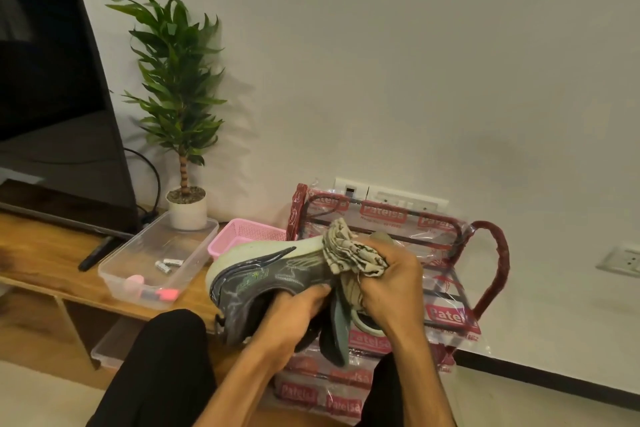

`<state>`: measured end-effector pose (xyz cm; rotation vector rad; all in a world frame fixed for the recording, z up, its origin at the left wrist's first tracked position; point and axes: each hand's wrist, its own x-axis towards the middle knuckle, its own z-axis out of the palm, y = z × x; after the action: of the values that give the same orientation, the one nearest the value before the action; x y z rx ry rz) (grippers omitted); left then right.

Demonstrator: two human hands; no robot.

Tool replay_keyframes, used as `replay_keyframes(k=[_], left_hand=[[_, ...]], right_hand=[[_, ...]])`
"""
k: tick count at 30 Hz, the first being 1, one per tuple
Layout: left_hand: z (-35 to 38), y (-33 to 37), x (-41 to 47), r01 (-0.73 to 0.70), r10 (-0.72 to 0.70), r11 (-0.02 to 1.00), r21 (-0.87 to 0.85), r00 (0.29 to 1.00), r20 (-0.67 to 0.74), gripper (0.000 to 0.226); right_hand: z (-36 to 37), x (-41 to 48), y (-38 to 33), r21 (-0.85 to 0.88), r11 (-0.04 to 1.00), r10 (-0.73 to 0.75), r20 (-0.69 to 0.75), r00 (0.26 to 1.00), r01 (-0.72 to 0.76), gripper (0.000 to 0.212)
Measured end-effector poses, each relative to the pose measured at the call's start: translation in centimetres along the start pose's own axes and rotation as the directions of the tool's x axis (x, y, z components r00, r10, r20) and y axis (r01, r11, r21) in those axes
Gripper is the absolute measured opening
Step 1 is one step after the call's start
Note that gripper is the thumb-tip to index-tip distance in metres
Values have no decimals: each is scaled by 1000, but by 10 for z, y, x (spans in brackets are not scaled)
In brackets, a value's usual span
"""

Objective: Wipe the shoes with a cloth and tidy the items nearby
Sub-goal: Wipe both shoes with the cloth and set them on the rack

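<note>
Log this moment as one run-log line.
step: wiping shoe | left hand: holds shoe | right hand: presses cloth on sole

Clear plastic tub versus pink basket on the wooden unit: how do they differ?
The clear plastic tub is see-through, smooth-walled, long and shallow; the pink basket is opaque with lattice walls. The tub holds two batteries and pink items; the basket's inside is mostly hidden behind the shoe. Both are open-topped on the wooden unit.
</note>
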<state>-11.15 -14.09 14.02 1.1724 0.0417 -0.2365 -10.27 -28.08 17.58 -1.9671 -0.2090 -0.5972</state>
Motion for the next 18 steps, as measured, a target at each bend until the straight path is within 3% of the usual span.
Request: replay_keyframes(k=[2, 6, 9, 12, 14, 16, 18], left_hand=[[1, 4, 0, 2, -2, 1000, 11, 1000, -11, 24], [4, -1, 2, 17, -18, 992, 124, 1000, 10, 21], [3, -1, 4, 22, -30, 972, 234, 999, 31, 16], [5, 2, 0, 34, -33, 940, 340, 999, -9, 41], [6, 0, -1, 23, -36, 934, 357, 999, 30, 19], [8, -2, -3, 16, -25, 915, 402, 999, 19, 18], [7, -6, -1, 18, -27, 884, 467, 1000, 14, 12]], right_hand=[[-1, -3, -6, 39, 997, -72, 54, 996, 70, 30], [0, 9, 8, -52, 995, 71, -173, 982, -81, 34], [-5, 6, -3, 22, 1000, 21, -32, 999, -20, 37], [-8, 0, -23, 92, 994, -75, 184, 980, 58, 37], [-8, 7, -19, 5, 999, -44, 95, 995, 44, 32], [-10, 13, -16, -86, 996, -1, 18, 1000, 2, 29], [-11, 12, -16, -74, 996, -50, 90, 995, 57, 31]])
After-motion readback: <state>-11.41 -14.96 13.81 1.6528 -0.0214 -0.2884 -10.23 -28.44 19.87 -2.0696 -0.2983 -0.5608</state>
